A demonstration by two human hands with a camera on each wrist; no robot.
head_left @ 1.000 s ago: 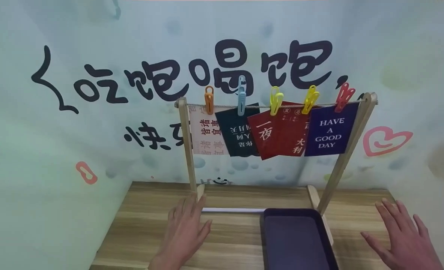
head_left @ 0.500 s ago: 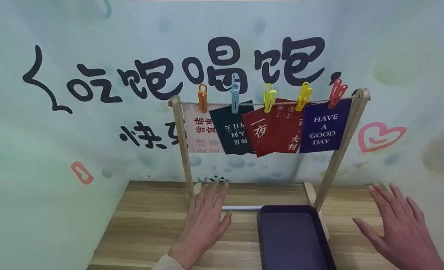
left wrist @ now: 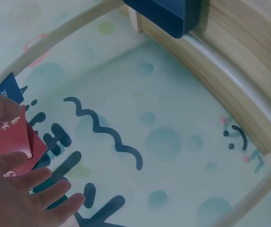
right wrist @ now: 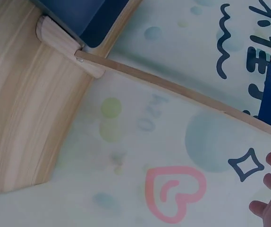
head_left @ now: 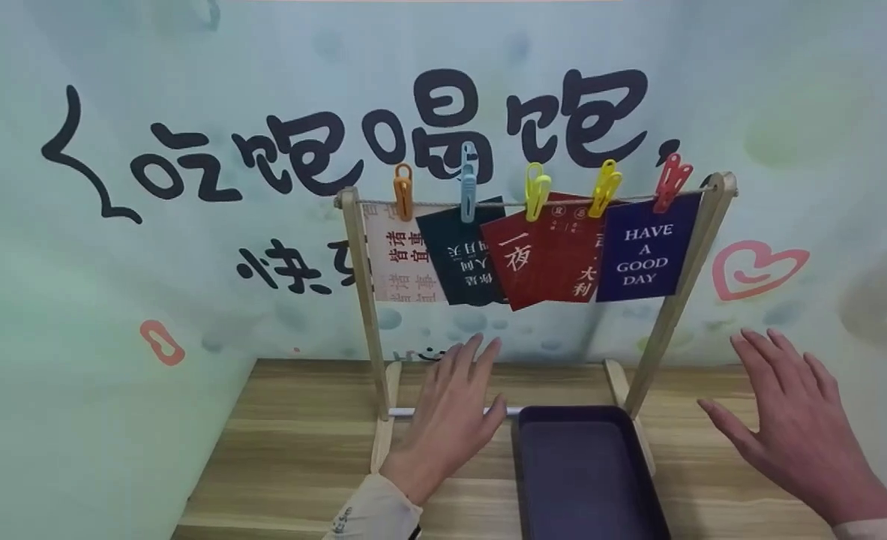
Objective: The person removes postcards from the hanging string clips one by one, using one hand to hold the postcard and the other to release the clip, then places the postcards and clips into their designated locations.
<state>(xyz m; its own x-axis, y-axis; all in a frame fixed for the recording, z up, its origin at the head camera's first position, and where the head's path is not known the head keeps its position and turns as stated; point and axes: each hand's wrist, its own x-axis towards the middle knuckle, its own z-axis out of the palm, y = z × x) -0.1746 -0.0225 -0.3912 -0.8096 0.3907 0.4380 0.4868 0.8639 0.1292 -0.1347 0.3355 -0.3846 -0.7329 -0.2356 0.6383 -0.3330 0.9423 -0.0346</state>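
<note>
In the head view my left hand (head_left: 450, 412) hovers before the wooden rack, left of the dark tray (head_left: 589, 480), fingers extended and holding nothing. My right hand (head_left: 795, 412) is raised to the right of the rack's right post (head_left: 668, 330), fingers spread, also holding nothing. From the rack's string hang a pink card (head_left: 406, 262), a dark green card (head_left: 462, 255), two overlapping red cards (head_left: 540, 255) and a blue card (head_left: 644, 251). Clips pin them: orange (head_left: 403, 193), light blue (head_left: 468, 187), two yellow ones and a red (head_left: 672, 184).
A white rod (head_left: 402, 412) joins the rack's feet near the table top. The wooden table (head_left: 286, 457) backs onto a wall covering (head_left: 151, 292) with large black characters and pink hearts. The tray stands close to the rack's right foot (head_left: 644, 446).
My left hand has moved right and up, passing in front of the rack. The right hand has risen a little. The cards and clips hang as before; the view has shifted slightly.
</note>
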